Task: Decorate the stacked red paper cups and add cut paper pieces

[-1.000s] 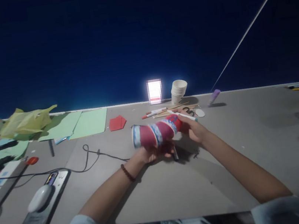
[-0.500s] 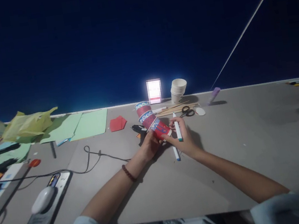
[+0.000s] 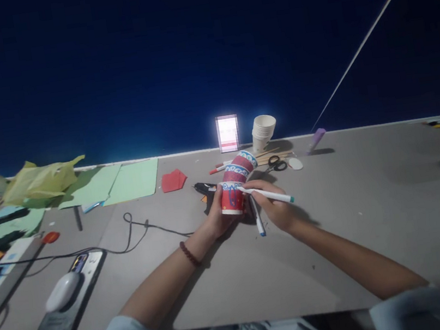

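Observation:
My left hand (image 3: 220, 215) is wrapped round a column of stacked paper cups (image 3: 235, 180), coloured red with blue and white patterned bands. The column leans to the right, its bottom cup toward me. In my right hand (image 3: 275, 206) is a white marker with a green end (image 3: 276, 194), its tip at the side of the lowest cup. Below the hands a blue-ended marker (image 3: 258, 220) lies on the table. A black glue gun (image 3: 205, 189) rests just left of the cups, partly hidden by my left hand.
Behind the cups lie wooden sticks (image 3: 278, 153), black scissors (image 3: 276, 163) and a stack of white cups (image 3: 263, 132). Red paper (image 3: 173, 181) and green sheets (image 3: 133, 181) are on the left. A cable (image 3: 155, 228) crosses toward a power strip (image 3: 8, 282); a phone (image 3: 58, 327) lies nearby.
The cup column has turned from leaning left to leaning right. My right hand has let go of its base and swung the marker from upright to sideways, tip against the cup.

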### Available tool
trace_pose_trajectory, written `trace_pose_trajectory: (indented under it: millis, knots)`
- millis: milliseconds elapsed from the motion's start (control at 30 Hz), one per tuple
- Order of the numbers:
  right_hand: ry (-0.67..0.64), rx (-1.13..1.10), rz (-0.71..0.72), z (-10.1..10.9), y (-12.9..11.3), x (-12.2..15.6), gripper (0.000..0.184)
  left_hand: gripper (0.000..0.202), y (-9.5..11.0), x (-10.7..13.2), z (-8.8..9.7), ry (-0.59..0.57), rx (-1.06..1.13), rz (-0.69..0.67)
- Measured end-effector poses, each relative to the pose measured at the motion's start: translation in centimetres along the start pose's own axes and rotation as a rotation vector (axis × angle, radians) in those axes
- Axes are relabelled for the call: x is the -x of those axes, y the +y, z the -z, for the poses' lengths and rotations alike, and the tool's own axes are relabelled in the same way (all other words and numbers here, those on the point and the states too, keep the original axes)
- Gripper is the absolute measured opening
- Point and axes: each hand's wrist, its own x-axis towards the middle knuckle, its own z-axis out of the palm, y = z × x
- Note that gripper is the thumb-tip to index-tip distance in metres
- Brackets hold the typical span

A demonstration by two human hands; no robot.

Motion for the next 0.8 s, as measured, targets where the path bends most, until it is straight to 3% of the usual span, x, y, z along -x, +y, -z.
trace_pose_trajectory:
  millis: [200,800]
  knots:
    - [0.126,-0.081,-0.043,-0.79,0.48,0.48,0.01,0.055,-0.42,-0.18,-0.29,-0.067,0.037,-0.09]
    - [0.089,0.03,0.044,-0.06,0.13,0.0,0.002,0.053,-0.41,0.07,-0.74,-0.103,0.04,-0.091]
